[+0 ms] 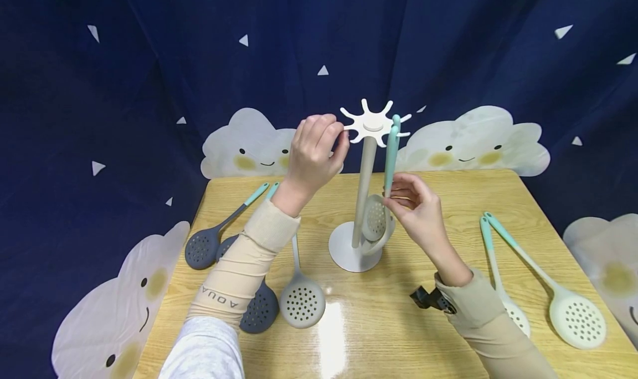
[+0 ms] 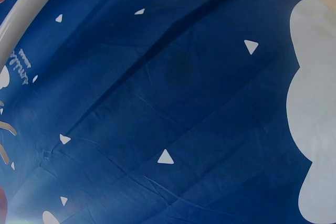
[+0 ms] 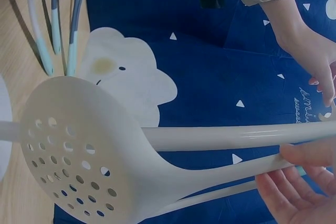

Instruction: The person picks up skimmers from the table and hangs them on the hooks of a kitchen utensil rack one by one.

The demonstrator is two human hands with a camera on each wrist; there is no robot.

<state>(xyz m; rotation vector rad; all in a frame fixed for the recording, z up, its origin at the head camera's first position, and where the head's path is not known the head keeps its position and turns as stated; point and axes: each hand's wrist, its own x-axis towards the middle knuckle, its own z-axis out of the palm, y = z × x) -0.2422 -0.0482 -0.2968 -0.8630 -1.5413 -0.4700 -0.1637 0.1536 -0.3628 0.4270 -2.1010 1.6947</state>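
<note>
A white utensil stand (image 1: 365,193) with a star-shaped hook top rises from the middle of the wooden table. At the left of that top, my left hand (image 1: 314,149) pinches one hook arm between thumb and fingers. My right hand (image 1: 417,210) holds a pale skimmer (image 3: 89,150) by its handle, upright along the right side of the pole. Its mint handle end (image 1: 391,157) is up at the hooks. Close behind it another pale skimmer (image 1: 374,218) stands upright at the pole, its mint tip level with the hooks.
On the left of the table lie several dark skimmers (image 1: 201,249), partly behind my left arm, and a light grey skimmer (image 1: 302,301). Two cream skimmers (image 1: 578,318) lie at the right. A blue curtain (image 1: 299,46) with cloud prints hangs behind the table.
</note>
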